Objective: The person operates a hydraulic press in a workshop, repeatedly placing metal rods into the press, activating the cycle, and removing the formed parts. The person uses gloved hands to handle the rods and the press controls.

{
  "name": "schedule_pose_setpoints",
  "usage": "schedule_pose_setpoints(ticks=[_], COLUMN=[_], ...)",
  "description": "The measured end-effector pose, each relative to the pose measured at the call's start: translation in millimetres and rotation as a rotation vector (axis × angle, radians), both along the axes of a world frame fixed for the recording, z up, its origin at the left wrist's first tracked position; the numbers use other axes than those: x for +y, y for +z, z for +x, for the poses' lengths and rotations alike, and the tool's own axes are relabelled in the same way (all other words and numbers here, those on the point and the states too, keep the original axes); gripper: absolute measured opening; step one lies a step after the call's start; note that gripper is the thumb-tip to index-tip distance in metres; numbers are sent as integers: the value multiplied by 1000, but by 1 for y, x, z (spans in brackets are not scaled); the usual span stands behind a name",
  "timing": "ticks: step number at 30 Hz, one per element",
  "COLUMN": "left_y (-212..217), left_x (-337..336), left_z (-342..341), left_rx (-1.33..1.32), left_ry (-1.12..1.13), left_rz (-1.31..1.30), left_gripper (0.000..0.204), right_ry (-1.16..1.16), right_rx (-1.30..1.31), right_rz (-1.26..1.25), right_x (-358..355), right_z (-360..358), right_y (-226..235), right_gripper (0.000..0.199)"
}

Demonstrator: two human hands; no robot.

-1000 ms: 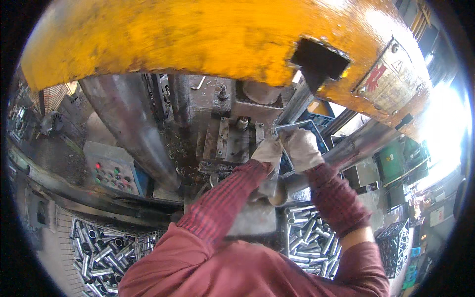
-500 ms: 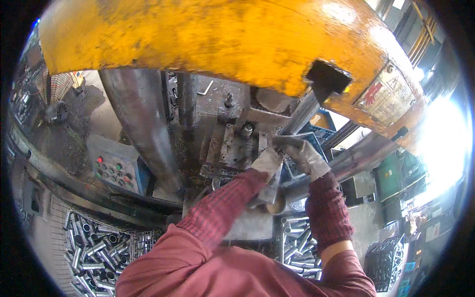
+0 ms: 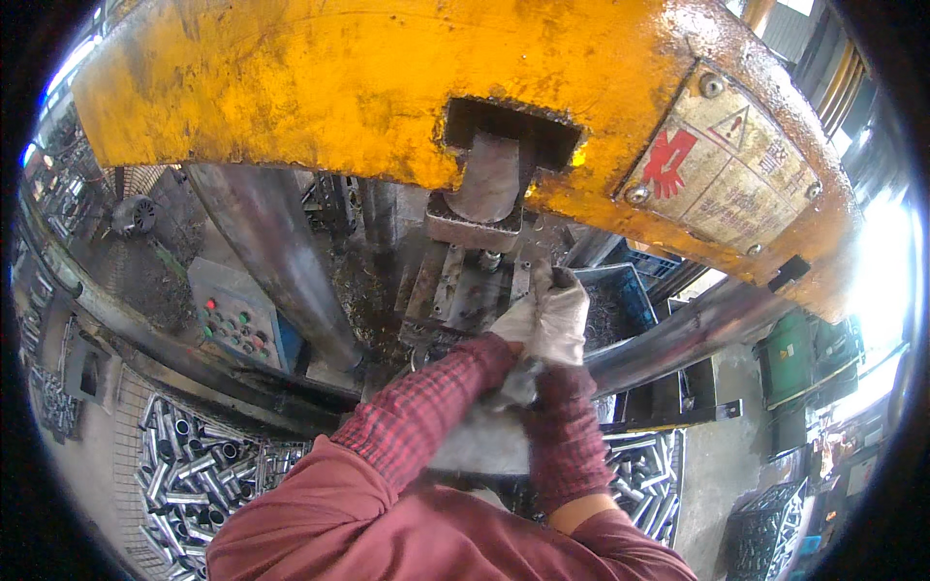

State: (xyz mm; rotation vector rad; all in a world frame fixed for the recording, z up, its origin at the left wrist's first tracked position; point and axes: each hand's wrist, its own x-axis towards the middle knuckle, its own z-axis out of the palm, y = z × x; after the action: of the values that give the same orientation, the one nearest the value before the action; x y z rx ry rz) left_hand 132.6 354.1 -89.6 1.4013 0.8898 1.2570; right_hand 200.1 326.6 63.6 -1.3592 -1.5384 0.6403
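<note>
Your two gloved hands meet beneath the yellow press head (image 3: 320, 87), pressed close together in front of the grey tooling block (image 3: 465, 286) — the right hand (image 3: 560, 315) upright with its fingers curled toward the die area, the left hand (image 3: 513, 327) tucked against it, partly hidden behind the right glove. Whether either hand is clasping a workpiece cannot be told; the gloves cover whatever lies between them, and the spot just below them is blurred.

Your forearms, in red checked sleeves (image 3: 426, 412), rise from the lower edge and cross toward the machine. Above your hands the steel ram (image 3: 492, 179) sits in a square opening of the yellow head, with a worn warning plate (image 3: 722, 165) bolted to the right of it. A thick steel column (image 3: 276, 257) stands to the left, and beside its foot is a blue control box (image 3: 237, 324) with red and green buttons.

Just beyond your right hand sits a blue bin (image 3: 620, 310) — dark inside. Below, on either side of your arms, lie heaps of short metal tubes (image 3: 189, 465), one at lower left and one at lower right (image 3: 644, 474). A green container (image 3: 787, 360) stands well apart at the right.
</note>
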Motion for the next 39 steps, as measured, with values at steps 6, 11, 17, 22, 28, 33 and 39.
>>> schedule_pose_setpoints(ticks=[6, 11, 17, 22, 28, 33, 39], left_y=[-37, -19, 99, 182, 192, 136, 72], left_x=[26, 9, -31, -54, -143, -142, -109], left_z=[11, 2, -27, -58, -81, -118, -150], left_rx=[42, 235, 482, 1167, 366, 665, 1214], left_ry=[-60, 78, 196, 329, 141, 235, 82], left_rz=[319, 121, 370, 915, 9, -87, 484], left_gripper=[44, 36, 46, 32, 41, 36, 24], right_ry=[-58, 78, 339, 248, -25, 26, 18], right_rx=[153, 768, 286, -212, -371, -6, -106], right_rz=[-179, -226, 62, 378, -46, -369, -500], right_x=[6, 2, -18, -39, -67, -143, -216], right_z=[-13, -20, -16, 23, 39, 66, 114], right_y=[28, 27, 74, 137, 90, 30, 7], right_gripper=[36, 32, 34, 29, 44, 53, 49])
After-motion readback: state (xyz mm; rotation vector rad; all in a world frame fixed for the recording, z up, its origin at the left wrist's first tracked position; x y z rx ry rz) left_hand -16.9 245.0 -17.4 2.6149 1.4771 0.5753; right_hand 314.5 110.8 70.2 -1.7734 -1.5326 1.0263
